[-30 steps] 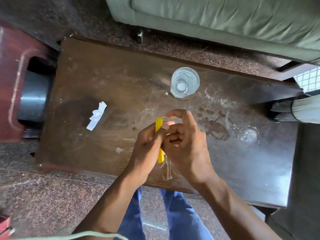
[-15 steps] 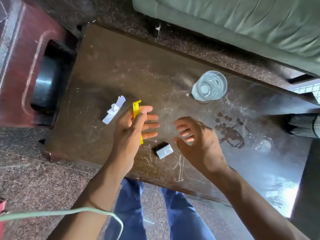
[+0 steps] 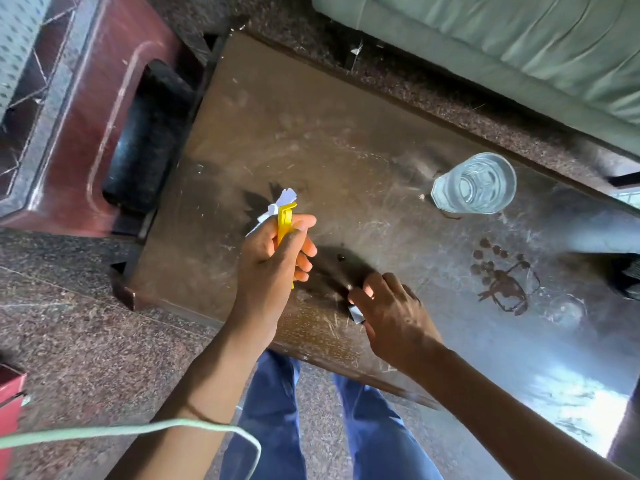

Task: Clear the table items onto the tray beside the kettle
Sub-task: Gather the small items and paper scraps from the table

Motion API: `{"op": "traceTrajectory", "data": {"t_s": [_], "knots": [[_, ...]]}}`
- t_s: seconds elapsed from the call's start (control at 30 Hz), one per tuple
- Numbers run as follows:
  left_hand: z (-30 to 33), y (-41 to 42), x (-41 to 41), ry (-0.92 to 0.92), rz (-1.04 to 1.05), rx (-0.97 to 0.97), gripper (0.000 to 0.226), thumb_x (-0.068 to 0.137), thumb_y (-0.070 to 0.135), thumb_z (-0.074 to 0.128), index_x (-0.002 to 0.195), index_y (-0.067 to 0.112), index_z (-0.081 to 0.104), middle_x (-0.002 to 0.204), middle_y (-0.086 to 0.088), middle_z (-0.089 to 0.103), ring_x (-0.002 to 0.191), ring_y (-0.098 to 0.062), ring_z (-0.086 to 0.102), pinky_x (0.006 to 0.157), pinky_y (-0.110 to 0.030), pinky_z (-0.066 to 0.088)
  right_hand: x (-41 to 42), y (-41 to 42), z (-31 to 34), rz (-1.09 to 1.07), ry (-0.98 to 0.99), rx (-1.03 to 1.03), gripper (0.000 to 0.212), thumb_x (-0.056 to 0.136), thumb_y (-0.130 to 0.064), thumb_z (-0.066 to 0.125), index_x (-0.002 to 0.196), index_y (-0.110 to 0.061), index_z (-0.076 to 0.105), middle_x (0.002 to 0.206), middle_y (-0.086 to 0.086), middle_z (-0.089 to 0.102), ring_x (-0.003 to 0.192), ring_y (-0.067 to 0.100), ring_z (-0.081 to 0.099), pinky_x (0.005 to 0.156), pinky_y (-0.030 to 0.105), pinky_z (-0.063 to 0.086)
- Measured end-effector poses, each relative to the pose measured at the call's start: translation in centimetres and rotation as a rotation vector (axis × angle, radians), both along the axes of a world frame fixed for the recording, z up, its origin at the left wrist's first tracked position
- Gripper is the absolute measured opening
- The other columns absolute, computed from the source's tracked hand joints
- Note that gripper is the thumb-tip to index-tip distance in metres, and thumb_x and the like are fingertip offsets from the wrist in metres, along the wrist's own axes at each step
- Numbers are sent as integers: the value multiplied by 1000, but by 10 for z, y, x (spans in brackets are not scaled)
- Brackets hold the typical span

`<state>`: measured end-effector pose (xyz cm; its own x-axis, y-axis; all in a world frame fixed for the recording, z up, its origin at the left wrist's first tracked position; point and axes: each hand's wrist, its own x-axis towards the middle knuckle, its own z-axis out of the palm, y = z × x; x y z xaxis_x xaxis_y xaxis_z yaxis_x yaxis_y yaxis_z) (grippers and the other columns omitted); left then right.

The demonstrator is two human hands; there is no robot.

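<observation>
Near the front edge of the dark, scratched bench (image 3: 311,140), the right hand (image 3: 391,317) reaches down over a small pale-grey block (image 3: 356,312); its fingers (image 3: 372,287) are curled about the block, which lies on the bench and shows only at one corner beneath them — whether it is truly pinched I cannot tell. The left hand (image 3: 273,258) is raised above the bench just to the left, its fingers (image 3: 304,249) wrapped round a yellow plastic clip (image 3: 284,220), the thumb pressed along the clip's side, and the clip stands upright out of the top of the fist. Behind that hand, partly hidden by it, lies a crumpled scrap of white paper (image 3: 284,199) on the bench. Well apart, toward the far right, stands a clear drinking glass (image 3: 474,185), with dark ring-shaped stains (image 3: 502,282) on the bench nearer than it. Beyond the bench runs a green sofa (image 3: 502,39) — and at the left a reddish-brown stool (image 3: 93,109).
</observation>
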<state>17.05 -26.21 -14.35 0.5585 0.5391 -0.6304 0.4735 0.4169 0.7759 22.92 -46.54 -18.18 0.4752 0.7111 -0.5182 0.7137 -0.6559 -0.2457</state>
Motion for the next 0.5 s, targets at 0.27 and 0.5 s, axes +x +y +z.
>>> {"op": "traceTrajectory", "data": {"t_s": [0.27, 0.5], "knots": [[4, 32, -7, 9, 33, 36, 14, 106, 31, 70, 104, 24, 82, 69, 13, 65, 60, 0, 57, 57, -19, 51, 6, 41, 12, -45, -10, 84, 48, 73, -31, 90, 115, -26, 68, 114, 3, 72, 95, 25, 70, 69, 40, 65], [24, 86, -17, 25, 117, 117, 25, 96, 36, 64, 113, 29, 80, 72, 12, 64, 59, -1, 55, 62, -24, 51, 23, 155, 46, -319, 146, 331, 20, 84, -29, 78, 101, -28, 69, 97, -5, 78, 86, 23, 75, 70, 41, 62]]}}
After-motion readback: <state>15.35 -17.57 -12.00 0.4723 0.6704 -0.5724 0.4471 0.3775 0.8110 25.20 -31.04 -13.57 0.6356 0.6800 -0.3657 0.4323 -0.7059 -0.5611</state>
